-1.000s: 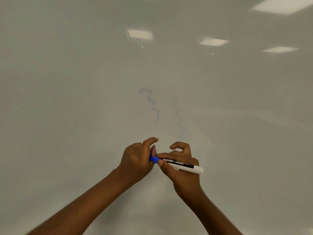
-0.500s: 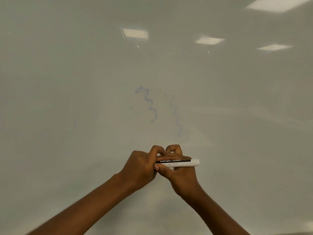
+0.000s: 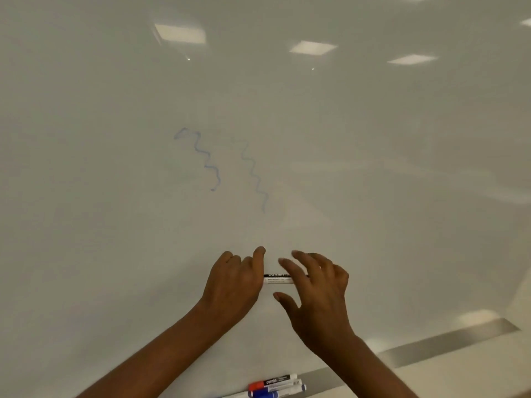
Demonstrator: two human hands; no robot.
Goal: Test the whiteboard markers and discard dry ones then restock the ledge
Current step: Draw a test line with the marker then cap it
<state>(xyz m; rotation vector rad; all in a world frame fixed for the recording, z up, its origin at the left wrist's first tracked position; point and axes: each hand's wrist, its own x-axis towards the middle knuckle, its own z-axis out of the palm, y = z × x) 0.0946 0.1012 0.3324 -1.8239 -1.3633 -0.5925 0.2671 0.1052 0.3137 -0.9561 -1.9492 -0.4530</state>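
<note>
A white whiteboard marker (image 3: 277, 278) with a black label lies level in front of the whiteboard (image 3: 373, 182). My left hand (image 3: 234, 282) is closed around its left end, which hides the blue cap. My right hand (image 3: 316, 291) hovers over the marker's right part with its fingers spread, not gripping it. Two faint blue squiggles, one on the left (image 3: 201, 156) and one on the right (image 3: 254, 173), mark the board above my hands. On the ledge (image 3: 431, 344) below lie a red-capped marker (image 3: 271, 382) and a blue-capped marker (image 3: 275, 393).
The metal ledge runs along the board's bottom edge from the lower middle up to the right. Ceiling lights reflect in the glossy board. A pale wall strip shows below the ledge at the lower right.
The blue cap went onto the marker and vanished into my left hand. My right hand let go and spread its fingers. The view dropped, so the ledge and its markers appeared.
</note>
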